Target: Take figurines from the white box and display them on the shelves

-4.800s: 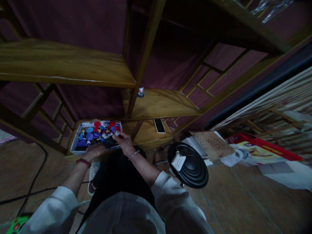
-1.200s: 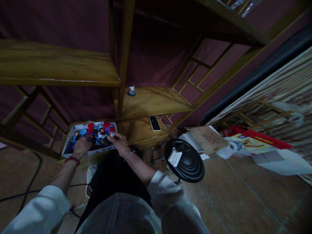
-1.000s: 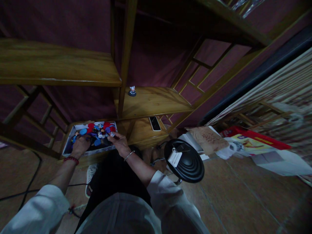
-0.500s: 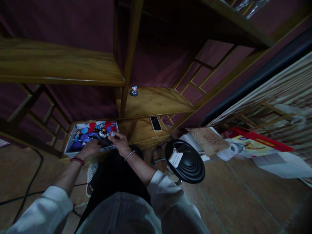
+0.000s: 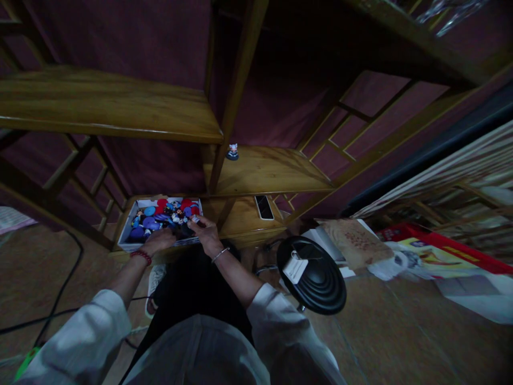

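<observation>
A white open box (image 5: 125, 239) is packed with several small figurines (image 5: 160, 216) in blue, red, purple and black, many on round bases. My right hand (image 5: 207, 236), with a bracelet at its wrist, is at the box's right front corner. Its thumb and fingers pinch a small light-coloured figurine (image 5: 195, 219). My left hand (image 5: 160, 241), with a red bead bracelet, reaches over the front wall of the box. Its fingertips are lost in shadow among the dark pieces, so their grip is hidden.
One figurine (image 5: 232, 152) stands on the middle wooden shelf (image 5: 276, 168). A phone (image 5: 264, 207) lies on the lower board, right of the box. A black round stool (image 5: 320, 278) with a white tag, paper packaging (image 5: 352, 243) and a red-yellow box (image 5: 444, 251) are on the right. Cables (image 5: 60, 299) cross the floor.
The view has shifted, so the shelf and box appear a little farther right. Both hands stay at the box, and my right hand keeps the small figurine in its fingers.
</observation>
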`<state>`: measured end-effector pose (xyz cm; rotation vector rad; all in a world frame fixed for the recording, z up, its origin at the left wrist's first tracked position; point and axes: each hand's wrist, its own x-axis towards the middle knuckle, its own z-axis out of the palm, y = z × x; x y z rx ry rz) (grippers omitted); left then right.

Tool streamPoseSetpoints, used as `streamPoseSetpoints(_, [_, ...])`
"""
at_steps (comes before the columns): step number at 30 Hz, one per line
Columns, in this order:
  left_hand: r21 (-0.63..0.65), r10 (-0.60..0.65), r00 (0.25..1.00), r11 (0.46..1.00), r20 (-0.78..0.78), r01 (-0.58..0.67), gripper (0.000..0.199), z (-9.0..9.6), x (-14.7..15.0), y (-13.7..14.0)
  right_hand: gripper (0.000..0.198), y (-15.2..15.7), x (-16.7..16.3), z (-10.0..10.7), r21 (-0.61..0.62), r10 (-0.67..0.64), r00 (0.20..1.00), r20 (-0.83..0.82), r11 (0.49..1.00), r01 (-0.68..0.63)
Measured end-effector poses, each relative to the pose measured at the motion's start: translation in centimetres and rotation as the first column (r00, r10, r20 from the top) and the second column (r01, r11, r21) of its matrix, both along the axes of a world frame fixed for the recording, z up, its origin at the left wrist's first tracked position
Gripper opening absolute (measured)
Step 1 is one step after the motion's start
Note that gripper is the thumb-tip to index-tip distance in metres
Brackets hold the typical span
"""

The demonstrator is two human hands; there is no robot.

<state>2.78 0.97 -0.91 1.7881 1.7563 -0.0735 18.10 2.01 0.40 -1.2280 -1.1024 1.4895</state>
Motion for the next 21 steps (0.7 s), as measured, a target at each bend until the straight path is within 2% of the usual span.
streamPoseSetpoints(3, [-0.023, 0.086, 0.994, 0.996, 0.072, -0.084, 0.036, 0.4, -0.1, 0.0, 0.040, 0.3, 0.0, -0.3, -0.018, -0.003, 1.000, -0.012, 1.000, 0.003])
streamPoseSetpoints(8, [0.089, 0.081, 0.995, 0.992, 0.064, -0.087, 0.035, 0.1, -0.5, 0.2, 0.041, 0.6, 0.0, -0.7, -0.016, 0.010, 1.000, -0.020, 1.000, -0.011])
streamPoseSetpoints(14, [-0.033, 0.085, 0.996, 0.996, -0.034, -0.086, 0.034, 0.7, -0.6, 0.5, 0.047, 0.6, -0.2, -0.9, -0.047, -0.007, 0.999, 0.040, 0.999, 0.009])
streamPoseSetpoints(21, [0.027, 0.169, 0.981, 0.985, 0.100, -0.173, 0.029, 0.4, -1.2, 0.8, 0.047, 0.9, -0.5, -1.5, -0.043, -0.006, 1.000, 0.016, 0.999, 0.007])
